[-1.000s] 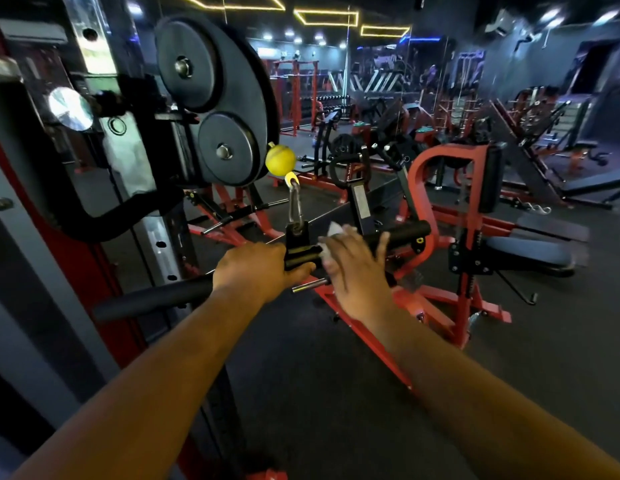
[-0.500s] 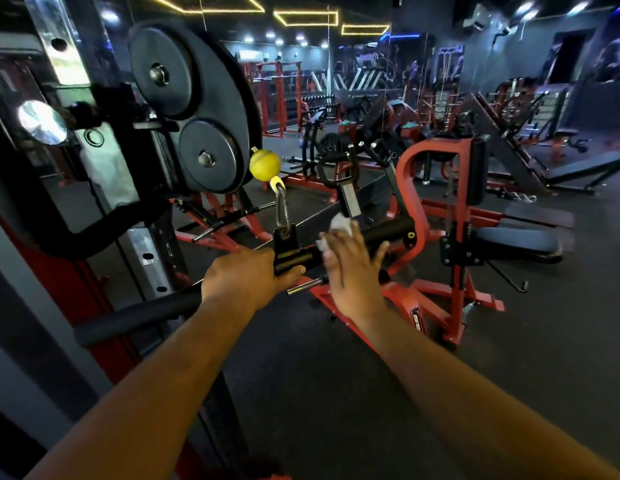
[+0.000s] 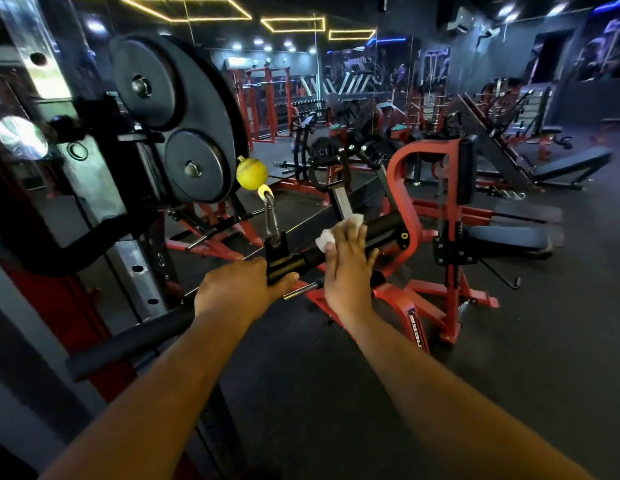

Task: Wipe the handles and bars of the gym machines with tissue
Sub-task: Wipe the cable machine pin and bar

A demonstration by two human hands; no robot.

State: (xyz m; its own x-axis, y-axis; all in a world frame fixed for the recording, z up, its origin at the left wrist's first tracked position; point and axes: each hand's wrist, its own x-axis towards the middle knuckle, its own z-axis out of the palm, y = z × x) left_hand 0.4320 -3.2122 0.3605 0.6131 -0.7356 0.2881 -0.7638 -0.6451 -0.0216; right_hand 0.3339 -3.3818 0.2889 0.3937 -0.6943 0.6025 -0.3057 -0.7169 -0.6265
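A black cable bar (image 3: pixel 384 226) hangs level in front of me from a metal carabiner (image 3: pixel 272 218) under a yellow ball stopper (image 3: pixel 252 173). My left hand (image 3: pixel 237 289) grips the bar just left of its centre clamp. My right hand (image 3: pixel 348 263) lies over the bar's right half and presses a crumpled white tissue (image 3: pixel 325 238) against the grip. The tissue shows at my fingertips and beside my thumb. The bar's left grip (image 3: pixel 128 344) runs down to the lower left.
A rack upright with black weight plates (image 3: pixel 178 116) stands close on the left. A red plate-loaded machine (image 3: pixel 440 244) with a padded seat sits just behind the bar. More red machines and benches fill the room behind. Dark rubber floor (image 3: pixel 509 358) lies to the right.
My right hand with the tissue has slid rightward along the bar, away from the centre clamp. My left hand keeps its grip. The camera view has shifted slightly.
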